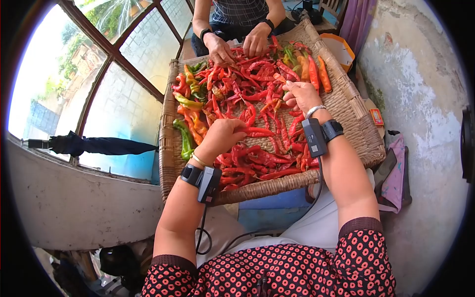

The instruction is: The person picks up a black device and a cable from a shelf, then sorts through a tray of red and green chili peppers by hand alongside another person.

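A woven wicker tray (349, 101) holds a heap of red chili peppers (257, 158), with green and orange ones (190, 119) along its left side. My left hand (222, 136) rests curled on the red peppers near the tray's middle, fingers closed on one. My right hand (301, 95) is held a little farther back, fingers pinched on a small red pepper. Both wrists wear black strapped devices. Across the tray another person's two hands (237, 44) pick among the peppers at the far edge.
A window with a brown frame (114, 49) fills the left side, with a folded dark umbrella (94, 145) on its sill. A rough plastered wall (420, 99) stands at the right. Orange peppers (319, 72) lie at the tray's far right. A pink cloth (396, 178) hangs beside the tray.
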Demonstrator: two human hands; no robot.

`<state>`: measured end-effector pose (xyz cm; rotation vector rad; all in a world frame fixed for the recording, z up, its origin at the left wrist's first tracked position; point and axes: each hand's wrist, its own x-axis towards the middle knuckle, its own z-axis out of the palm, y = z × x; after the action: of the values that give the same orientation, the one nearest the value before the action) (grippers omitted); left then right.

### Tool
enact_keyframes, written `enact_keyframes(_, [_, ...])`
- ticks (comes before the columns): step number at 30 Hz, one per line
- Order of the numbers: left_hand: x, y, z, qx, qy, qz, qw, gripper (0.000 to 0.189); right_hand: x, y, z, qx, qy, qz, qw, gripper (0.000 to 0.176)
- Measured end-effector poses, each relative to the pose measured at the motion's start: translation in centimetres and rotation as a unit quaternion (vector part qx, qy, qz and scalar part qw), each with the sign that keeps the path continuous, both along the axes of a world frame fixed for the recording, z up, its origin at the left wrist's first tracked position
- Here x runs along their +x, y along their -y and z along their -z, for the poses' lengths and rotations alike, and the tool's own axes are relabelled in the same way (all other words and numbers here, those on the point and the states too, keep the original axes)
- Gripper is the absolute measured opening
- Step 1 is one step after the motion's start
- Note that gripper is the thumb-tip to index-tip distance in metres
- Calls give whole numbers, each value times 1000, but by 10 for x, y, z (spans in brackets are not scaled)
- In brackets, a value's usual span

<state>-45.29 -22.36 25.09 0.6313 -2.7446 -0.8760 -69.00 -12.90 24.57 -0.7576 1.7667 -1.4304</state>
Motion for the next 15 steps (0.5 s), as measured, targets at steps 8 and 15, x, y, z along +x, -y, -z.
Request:
enact_keyframes(8, [-2,-3,-1,67,-29,-35,997,19,5,-3,-15,-188,105,-14,977,39])
enact_keyframes(15, [-7,-12,-10,268,-82,-144,949,19,19,-1,-13,15,-91,-144,985,45])
